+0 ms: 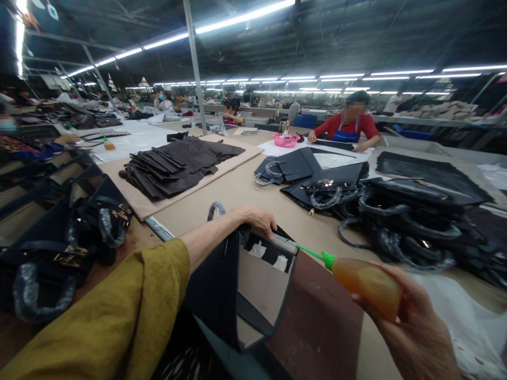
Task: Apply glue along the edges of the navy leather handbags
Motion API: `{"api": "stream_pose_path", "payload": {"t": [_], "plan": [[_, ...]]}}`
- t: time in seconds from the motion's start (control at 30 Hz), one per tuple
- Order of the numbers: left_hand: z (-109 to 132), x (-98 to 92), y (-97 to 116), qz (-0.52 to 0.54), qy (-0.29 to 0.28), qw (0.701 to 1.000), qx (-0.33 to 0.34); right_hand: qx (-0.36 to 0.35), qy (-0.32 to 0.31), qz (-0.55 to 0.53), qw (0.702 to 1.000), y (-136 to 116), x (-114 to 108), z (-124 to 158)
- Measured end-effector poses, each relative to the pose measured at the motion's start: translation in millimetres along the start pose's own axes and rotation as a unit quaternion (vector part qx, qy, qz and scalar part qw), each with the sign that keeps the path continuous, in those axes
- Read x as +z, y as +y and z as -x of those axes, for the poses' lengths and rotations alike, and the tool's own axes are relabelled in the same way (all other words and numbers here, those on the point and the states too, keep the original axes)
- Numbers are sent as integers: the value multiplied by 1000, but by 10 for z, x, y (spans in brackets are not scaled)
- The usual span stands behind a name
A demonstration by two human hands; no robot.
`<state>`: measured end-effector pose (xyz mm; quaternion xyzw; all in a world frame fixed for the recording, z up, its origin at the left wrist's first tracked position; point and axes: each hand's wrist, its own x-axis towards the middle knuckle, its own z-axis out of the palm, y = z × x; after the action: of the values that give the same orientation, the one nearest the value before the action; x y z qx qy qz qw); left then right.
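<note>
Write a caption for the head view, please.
Left hand on an open black bag, right hand holding an amber bottle, green nozzle at the bag's edge.

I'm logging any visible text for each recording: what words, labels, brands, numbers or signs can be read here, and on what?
None can be read.
Bottle in the right hand: no lettering shows on the visible side.
Bag at the left hand: none seen, nor on the white patches inside.
Gold fittings on the stacked bags: too small to tell if marked.
Background: too blurred to read.
</note>
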<state>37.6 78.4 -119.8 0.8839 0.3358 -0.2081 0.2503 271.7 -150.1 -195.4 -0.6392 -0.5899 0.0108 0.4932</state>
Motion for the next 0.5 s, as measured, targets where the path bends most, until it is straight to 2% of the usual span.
{"api": "stream_pose_path", "payload": {"t": [0.13, 0.33, 0.5], "plan": [[25, -11, 27, 0, -7, 1000, -1, -25, 3, -1, 1000, -59, 13, -27], [25, -4, 47, -4, -9, 1000, -6, -23, -41, -6, 999, 92, 33, 99], [98, -76, 73, -17, -1, 1000, -3, 46, -22, -57, 997, 39, -3, 78]]}}
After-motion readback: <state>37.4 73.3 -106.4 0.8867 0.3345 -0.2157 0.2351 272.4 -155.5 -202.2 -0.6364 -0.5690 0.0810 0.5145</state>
